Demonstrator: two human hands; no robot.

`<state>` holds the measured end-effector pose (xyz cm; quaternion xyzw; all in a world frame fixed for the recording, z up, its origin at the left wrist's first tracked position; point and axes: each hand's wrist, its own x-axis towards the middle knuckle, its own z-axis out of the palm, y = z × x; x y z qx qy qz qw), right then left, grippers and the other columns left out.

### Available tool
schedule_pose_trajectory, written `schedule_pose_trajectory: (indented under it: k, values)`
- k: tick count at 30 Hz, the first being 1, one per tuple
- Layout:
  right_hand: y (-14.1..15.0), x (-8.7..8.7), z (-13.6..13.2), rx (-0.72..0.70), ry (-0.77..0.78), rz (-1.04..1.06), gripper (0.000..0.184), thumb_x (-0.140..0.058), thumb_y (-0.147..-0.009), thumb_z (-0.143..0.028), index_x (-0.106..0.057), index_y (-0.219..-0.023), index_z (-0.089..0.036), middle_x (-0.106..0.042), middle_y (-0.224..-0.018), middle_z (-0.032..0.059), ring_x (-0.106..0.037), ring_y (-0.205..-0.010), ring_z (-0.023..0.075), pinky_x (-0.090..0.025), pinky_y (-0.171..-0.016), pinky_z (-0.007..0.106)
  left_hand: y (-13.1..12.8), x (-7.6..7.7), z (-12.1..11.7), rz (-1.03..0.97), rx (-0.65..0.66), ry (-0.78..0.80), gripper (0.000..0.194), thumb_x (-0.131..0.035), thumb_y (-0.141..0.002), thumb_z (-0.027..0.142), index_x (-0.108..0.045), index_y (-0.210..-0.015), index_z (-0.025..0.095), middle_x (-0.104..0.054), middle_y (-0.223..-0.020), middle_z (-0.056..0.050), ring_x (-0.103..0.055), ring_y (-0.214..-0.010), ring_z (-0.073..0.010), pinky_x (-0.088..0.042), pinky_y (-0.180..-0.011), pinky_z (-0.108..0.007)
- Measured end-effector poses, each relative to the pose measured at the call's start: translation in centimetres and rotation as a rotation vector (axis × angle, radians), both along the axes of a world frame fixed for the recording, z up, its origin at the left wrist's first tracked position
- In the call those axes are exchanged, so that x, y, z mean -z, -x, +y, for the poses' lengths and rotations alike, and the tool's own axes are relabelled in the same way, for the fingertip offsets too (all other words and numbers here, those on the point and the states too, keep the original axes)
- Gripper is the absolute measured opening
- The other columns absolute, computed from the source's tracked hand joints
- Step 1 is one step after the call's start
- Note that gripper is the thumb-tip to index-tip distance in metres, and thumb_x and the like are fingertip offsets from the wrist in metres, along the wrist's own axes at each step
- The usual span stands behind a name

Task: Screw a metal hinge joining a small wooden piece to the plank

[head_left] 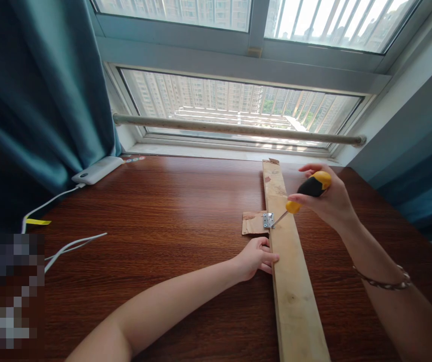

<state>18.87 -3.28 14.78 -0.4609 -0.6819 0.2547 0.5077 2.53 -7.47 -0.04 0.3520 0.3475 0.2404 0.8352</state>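
Hanging at the far left, the curtain drops behind a white box, whose cable runs down past a yellow strip on the table. Toward the middle, a small block butts against the left side of a long board. Just below the block, the left hand has its fingers bent around the board's near-left edge, one digit laid over the top face, grasping it. A hinge bridges block and board, just beyond those fingers. The board's long axis runs away toward the window, leaning a little left at its far end. Rightmost, the right hand curls loosely around the handle of a screwdriver, thumb and fingers closed on it, some fingertips lifted clear. Its shaft slants down and left to the hinge's lower right corner; whether the tip touches a screw, I cannot tell.
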Motion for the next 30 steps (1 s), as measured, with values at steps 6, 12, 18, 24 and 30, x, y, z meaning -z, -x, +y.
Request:
schedule_pose_trajectory:
  k: [6, 12, 18, 24, 30]
  values:
    - [0.2, -0.6, -0.3, -0.344, 0.205, 0.218, 0.058, -0.071, -0.065, -0.036, -0.045, -0.116, -0.027, -0.050, -0.121, 0.0075, -0.055, -0.099, 0.0233, -0.047, -0.083, 0.039, 0.0, 0.3, 0.1, 0.008, 0.007, 0.002, 0.053, -0.078, -0.043, 0.031, -0.047, -0.082, 0.014, -0.062, -0.080, -0.008, -0.062, -0.067, -0.0202, -0.049, -0.054, -0.030]
    - [-0.5, -0.5, -0.2, -0.300, 0.162, 0.112, 0.053, -0.076, -0.058, -0.032, -0.053, -0.106, -0.025, -0.059, -0.094, 0.0043, -0.059, -0.084, 0.0219, -0.051, -0.074, 0.037, -0.1, 0.2, 0.1, 0.005, 0.013, -0.002, 0.051, -0.078, -0.044, 0.031, -0.046, -0.081, 0.014, -0.062, -0.081, -0.008, -0.062, -0.066, -0.0196, -0.049, -0.055, -0.030]
    - [0.0, -0.6, -0.3, -0.318, 0.131, 0.122, 0.065, -0.077, -0.056, -0.030, -0.047, -0.114, -0.029, -0.049, -0.118, 0.0045, -0.051, -0.104, 0.0221, -0.048, -0.082, 0.032, 0.0, 0.1, 0.0, 0.006, -0.001, 0.008, 0.051, -0.078, -0.043, 0.030, -0.045, -0.079, 0.014, -0.062, -0.078, -0.008, -0.061, -0.063, -0.0189, -0.049, -0.055, -0.031]
    - [-0.6, -0.5, -0.2, -0.413, 0.255, 0.146, 0.056, -0.073, -0.063, -0.029, -0.048, -0.113, -0.025, -0.058, -0.103, 0.0062, -0.058, -0.092, 0.0216, -0.049, -0.081, 0.039, 0.0, 0.1, 0.0, 0.000, -0.003, 0.004, 0.052, -0.078, -0.043, 0.030, -0.046, -0.081, 0.014, -0.062, -0.080, -0.008, -0.061, -0.064, -0.0190, -0.049, -0.055, -0.031]
    - [-0.4, 0.1, 0.0, -0.240, 0.123, 0.121, 0.078, -0.082, -0.047, -0.021, -0.045, -0.116, -0.030, -0.053, -0.110, 0.0022, -0.057, -0.094, 0.0192, -0.051, -0.079, 0.030, 0.0, 0.1, 0.0, 0.004, -0.007, 0.002, 0.051, -0.078, -0.044, 0.030, -0.046, -0.080, 0.014, -0.062, -0.078, -0.007, -0.061, -0.062, -0.0188, -0.049, -0.055, -0.032]
